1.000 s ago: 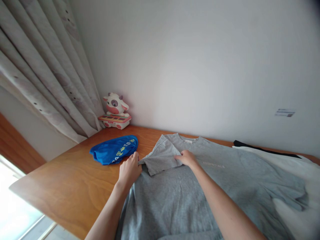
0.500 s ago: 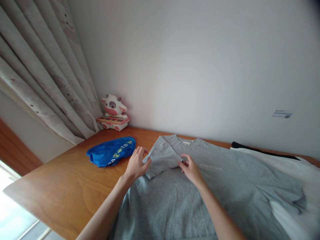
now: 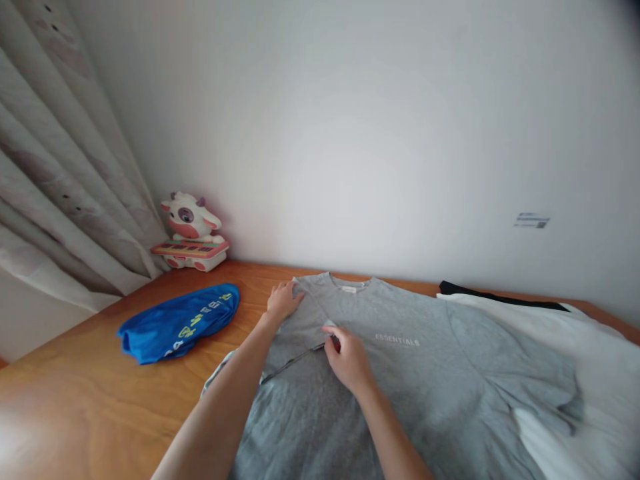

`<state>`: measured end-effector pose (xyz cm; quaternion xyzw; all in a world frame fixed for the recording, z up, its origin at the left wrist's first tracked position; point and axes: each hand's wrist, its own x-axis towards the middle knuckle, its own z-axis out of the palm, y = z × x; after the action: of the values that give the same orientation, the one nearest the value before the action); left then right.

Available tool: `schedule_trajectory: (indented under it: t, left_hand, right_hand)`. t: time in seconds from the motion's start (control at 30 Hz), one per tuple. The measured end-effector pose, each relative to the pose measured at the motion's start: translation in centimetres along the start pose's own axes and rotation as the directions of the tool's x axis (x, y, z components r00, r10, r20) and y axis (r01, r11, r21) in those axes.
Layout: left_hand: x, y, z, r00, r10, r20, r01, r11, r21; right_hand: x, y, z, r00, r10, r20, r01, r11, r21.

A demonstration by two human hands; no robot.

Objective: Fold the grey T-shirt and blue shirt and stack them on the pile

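Pinches a hem corner of the folded-in sleeve (image 3: 297,339) between thumb and finger of the right hand (image 3: 346,360). Lays the left hand (image 3: 283,301) on the shoulder edge, thumb held apart; cannot tell whether gripping any cloth there. Has the gray shirt (image 3: 425,380) spread beneath both hands on the table (image 3: 75,393), with lettering (image 3: 397,340) just right of the right hand. Shows a blue cloth (image 3: 175,323) left of the left hand, a toy cow (image 3: 193,223) beyond that, and a white cloth (image 3: 607,380) well right of the right hand.
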<state>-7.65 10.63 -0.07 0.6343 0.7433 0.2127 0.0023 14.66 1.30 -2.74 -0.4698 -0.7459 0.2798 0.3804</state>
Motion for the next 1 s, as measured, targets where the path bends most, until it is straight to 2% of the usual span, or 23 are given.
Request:
schedule_trajectory:
  t: [0.13, 0.3, 0.37, 0.43, 0.57, 0.7, 0.8, 0.9, 1.0]
  left_hand:
    - [1.1, 0.0, 1.1, 0.997, -0.071, -0.018, 0.072, 0.995, 0.073]
    - [2.6, 0.0, 0.7, 0.988, -0.129, -0.089, 0.14, 0.981, 0.131]
    - [2.5, 0.4, 0.5, 0.99, -0.109, -0.09, 0.122, 0.98, 0.154]
    - [1.7, 1.2, 0.6, 0.998, -0.044, -0.054, 0.053, 0.983, 0.176]
    - [-1.5, 3.0, 1.3, 0.995, 0.091, 0.039, -0.097, 0.97, 0.221]
    - [-3.6, 3.5, 1.4, 0.975, 0.064, 0.214, -0.119, 0.96, 0.254]
    - [-4.2, 4.0, 0.8, 0.945, 0.068, 0.319, -0.146, 0.963, 0.226]
    - [-5.7, 5.4, 0.3, 0.954, 0.093, 0.287, -0.162, 0.96, 0.229]
    - [-8.3, 6.7, 0.4, 0.971, 0.021, 0.236, -0.077, 0.97, 0.229]
  right_hand:
    - [0.0, -0.1, 0.2, 1.0, -0.015, -0.014, 0.014, 0.999, -0.041]
    - [0.0, -0.1, 0.8, 0.996, -0.044, -0.071, 0.037, 0.995, -0.092]
    - [0.0, -0.1, 0.8, 0.995, -0.052, -0.08, 0.041, 0.991, -0.13]
    - [0.0, -0.3, 0.6, 0.995, -0.063, -0.08, 0.045, 0.975, -0.216]
    - [-0.2, -0.9, 0.0, 0.996, -0.027, -0.09, -0.009, 0.926, -0.377]
    - [-0.3, -1.2, -0.4, 0.998, -0.002, -0.068, -0.028, 0.899, -0.437]
    - [-0.3, -1.2, -0.4, 0.995, 0.027, -0.101, -0.065, 0.913, -0.402]
    - [0.0, -0.9, -0.3, 0.979, 0.057, -0.193, -0.101, 0.969, -0.225]
    - [0.7, -0.4, -0.6, 0.94, 0.119, -0.32, -0.137, 0.99, -0.033]
